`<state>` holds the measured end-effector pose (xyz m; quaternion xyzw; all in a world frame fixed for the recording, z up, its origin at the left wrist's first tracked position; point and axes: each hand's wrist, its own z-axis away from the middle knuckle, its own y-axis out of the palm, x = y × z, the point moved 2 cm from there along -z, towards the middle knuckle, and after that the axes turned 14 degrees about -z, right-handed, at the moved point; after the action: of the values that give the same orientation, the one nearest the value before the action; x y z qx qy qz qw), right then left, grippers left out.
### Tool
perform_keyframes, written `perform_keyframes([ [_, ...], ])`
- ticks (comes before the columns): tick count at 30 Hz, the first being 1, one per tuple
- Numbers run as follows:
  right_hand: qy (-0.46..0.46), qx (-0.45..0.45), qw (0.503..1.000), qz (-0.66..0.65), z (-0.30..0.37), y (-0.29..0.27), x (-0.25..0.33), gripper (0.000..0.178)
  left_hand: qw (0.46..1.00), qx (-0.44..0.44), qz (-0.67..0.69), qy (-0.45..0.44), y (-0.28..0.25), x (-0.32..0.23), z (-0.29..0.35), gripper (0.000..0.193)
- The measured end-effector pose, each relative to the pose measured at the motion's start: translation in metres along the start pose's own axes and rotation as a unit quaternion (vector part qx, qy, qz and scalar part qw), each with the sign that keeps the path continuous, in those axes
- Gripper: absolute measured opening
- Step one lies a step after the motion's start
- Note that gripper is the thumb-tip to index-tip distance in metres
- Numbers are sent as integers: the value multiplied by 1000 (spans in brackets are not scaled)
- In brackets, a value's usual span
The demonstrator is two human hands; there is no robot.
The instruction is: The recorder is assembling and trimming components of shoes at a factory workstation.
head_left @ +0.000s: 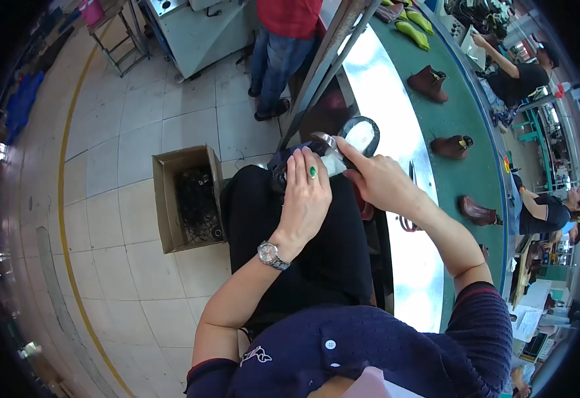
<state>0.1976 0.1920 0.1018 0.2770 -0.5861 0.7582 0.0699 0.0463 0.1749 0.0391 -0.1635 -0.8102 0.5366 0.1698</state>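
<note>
My left hand (306,196), with a green-stoned ring, lies over a dark item (279,164) above my lap. Its fingers are close together and bent over that item, whose kind stays mostly hidden. My right hand (384,180) is closed in a pinch on a curved, silver metal tool (323,139); its exact kind is unclear. Between the two hands shows a whitish piece (333,164). Just beyond my right fingers sits a round, black-rimmed dish with a white inside (361,136).
Scissors (410,223) lie on the shiny metal table (412,278) at my right. Brown ankle boots (451,146) stand on a green conveyor belt (465,116). On the floor to my left, a cardboard box (164,205) holds black scraps. A person (288,40) stands ahead; others work across the belt.
</note>
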Motion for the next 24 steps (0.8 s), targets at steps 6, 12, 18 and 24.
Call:
perform_keyframes([
  [6,-20,-28,999,-41,1,11,8,58,986,100,112,-68,-26,29,-4,75],
  [12,-26,-18,993,-111,-4,-4,27,63,997,56,52,-23,-10,25,9,72],
  [18,-26,46,995,-82,-10,-12,33,64,993,19,108,-42,-11,29,12,67],
  [24,26,12,996,-87,-7,19,22,56,977,11,211,-21,-13,45,15,71],
])
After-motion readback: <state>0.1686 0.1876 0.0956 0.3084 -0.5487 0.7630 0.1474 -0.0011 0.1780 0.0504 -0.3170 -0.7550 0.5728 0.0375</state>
